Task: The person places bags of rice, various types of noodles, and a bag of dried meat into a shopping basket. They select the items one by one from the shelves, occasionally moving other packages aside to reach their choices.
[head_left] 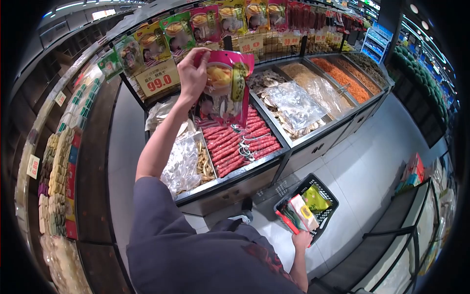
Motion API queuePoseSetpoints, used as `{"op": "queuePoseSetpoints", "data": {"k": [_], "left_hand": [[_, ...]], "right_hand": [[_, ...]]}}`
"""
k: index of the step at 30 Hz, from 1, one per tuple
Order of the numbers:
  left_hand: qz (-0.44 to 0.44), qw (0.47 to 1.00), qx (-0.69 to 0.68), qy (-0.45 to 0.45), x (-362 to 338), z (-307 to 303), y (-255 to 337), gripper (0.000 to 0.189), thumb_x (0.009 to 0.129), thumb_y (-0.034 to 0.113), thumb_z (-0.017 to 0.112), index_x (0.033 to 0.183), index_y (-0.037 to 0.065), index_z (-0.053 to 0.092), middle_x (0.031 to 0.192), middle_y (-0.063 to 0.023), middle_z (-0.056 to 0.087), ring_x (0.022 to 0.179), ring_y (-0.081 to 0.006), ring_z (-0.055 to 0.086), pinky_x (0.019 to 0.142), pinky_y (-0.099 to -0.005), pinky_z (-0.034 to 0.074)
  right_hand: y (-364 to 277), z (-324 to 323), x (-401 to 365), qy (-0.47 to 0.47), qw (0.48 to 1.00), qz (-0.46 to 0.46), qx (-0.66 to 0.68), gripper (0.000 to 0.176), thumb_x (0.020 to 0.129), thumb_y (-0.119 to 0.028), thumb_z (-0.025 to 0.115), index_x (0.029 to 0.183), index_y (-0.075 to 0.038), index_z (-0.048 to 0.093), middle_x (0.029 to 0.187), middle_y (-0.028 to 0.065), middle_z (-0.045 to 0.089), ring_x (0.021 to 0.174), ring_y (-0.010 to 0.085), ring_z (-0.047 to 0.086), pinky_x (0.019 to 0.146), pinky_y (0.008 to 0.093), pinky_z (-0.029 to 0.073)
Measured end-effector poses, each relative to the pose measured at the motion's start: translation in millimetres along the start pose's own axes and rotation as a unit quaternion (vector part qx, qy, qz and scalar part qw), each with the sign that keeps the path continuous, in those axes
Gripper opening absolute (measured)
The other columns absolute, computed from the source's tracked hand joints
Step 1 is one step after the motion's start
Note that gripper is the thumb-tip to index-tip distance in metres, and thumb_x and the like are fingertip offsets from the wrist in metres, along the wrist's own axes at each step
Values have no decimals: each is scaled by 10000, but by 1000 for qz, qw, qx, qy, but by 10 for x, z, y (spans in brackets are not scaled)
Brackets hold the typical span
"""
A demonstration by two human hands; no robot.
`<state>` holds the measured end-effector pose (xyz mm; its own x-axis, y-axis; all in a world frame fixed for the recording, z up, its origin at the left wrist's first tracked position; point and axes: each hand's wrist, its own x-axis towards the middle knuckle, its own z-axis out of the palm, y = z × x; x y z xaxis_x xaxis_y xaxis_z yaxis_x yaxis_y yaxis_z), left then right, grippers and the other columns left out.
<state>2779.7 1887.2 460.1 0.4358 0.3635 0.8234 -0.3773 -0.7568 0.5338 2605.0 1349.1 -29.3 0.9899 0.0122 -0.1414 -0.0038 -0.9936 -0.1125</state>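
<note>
My left hand [192,73] is raised and pinches the top corner of a pink snack pouch [226,88] with a picture of food in a bowl. The pouch hangs upright in front of a rack of similar pouches [176,30]. Beneath it lie red sausages [230,151] in a display bin. Low at my right side, my right hand [302,239] is closed around the red handle [286,222] of a black shopping basket [327,223]. Inside the basket are a green bag [316,200] and a white and red package [304,213].
Bins beyond the sausages hold dried goods under clear plastic [298,103] and orange dried food [338,76]. A price sign [157,81] reads 99.0. Shelves with packaged goods [58,181] run along the left. A black-framed rack [399,240] stands at the lower right.
</note>
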Motion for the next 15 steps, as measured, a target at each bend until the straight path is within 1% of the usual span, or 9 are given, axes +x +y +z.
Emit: {"op": "queuePoseSetpoints", "data": {"k": [2, 3, 6, 8, 9, 10, 12, 13, 15], "left_hand": [[29, 999, -1, 35, 477, 151, -384, 135, 963, 99, 657, 1046, 1, 699, 893, -59, 711, 816, -95, 633, 728, -244, 510], [21, 998, 14, 53, 705, 225, -562, 133, 963, 104, 660, 1041, 4, 699, 893, -54, 709, 810, -96, 629, 727, -242, 509], [54, 991, 55, 113, 1390, 473, -1229, 168, 951, 157, 683, 1018, 5, 706, 845, -68, 724, 766, -113, 651, 715, -274, 516], [37, 989, 76, 124, 1802, 602, -1683, 189, 942, 182, 694, 999, 3, 709, 814, -80, 727, 733, -128, 660, 700, -291, 516], [43, 987, 80, 133, 1989, 663, -1854, 165, 926, 181, 690, 952, 18, 701, 785, -132, 715, 701, -224, 688, 684, -355, 520], [22, 986, 88, 140, 2155, 707, -2002, 162, 915, 180, 694, 940, 20, 703, 793, -142, 719, 716, -244, 698, 689, -363, 521], [16, 978, 115, 174, 2461, 784, -2319, 174, 905, 186, 699, 930, 13, 703, 815, -152, 727, 740, -275, 707, 704, -382, 524], [0, 978, 106, 181, 2596, 815, -2457, 183, 898, 187, 700, 928, 6, 703, 837, -164, 731, 766, -301, 712, 724, -402, 527], [-12, 972, 110, 209, 2853, 881, -2658, 194, 889, 199, 706, 915, 7, 706, 838, -164, 732, 792, -310, 719, 741, -408, 532]], "right_hand": [[3, -3, 55, 7, 1000, 14, -1, 176, 705, -255, 686, 739, -94, 746, 711, 169, 696, 672, 363, 695, 676, 472, 559], [5, -9, 100, 14, 1000, 25, 0, 168, 700, -249, 686, 736, -97, 748, 704, 172, 689, 669, 374, 687, 680, 491, 555], [6, -84, 216, -7, 1000, 24, -3, 175, 703, -269, 688, 739, -105, 739, 686, 170, 686, 646, 372, 682, 662, 480, 544], [32, -29, 255, 0, 999, 30, -20, 170, 699, -269, 690, 758, -120, 746, 677, 168, 682, 641, 376, 679, 655, 483, 541], [38, 24, 286, 6, 999, 38, -34, 169, 695, -269, 691, 778, -135, 753, 667, 166, 678, 636, 380, 675, 647, 487, 537], [24, 45, 305, 6, 999, 38, -35, 169, 695, -269, 691, 778, -135, 753, 667, 166, 678, 636, 380, 675, 647, 487, 537], [78, 54, 345, -20, 999, 32, -23, 176, 690, -264, 693, 826, -182, 771, 653, 163, 672, 630, 382, 672, 636, 494, 534], [96, 39, 348, -19, 999, 33, -25, 176, 690, -264, 693, 826, -182, 771, 653, 163, 672, 630, 382, 672, 636, 494, 534], [70, 23, 366, -16, 999, 39, -27, 204, 685, -260, 700, 870, -226, 780, 657, 156, 675, 630, 373, 674, 640, 498, 536]]}}
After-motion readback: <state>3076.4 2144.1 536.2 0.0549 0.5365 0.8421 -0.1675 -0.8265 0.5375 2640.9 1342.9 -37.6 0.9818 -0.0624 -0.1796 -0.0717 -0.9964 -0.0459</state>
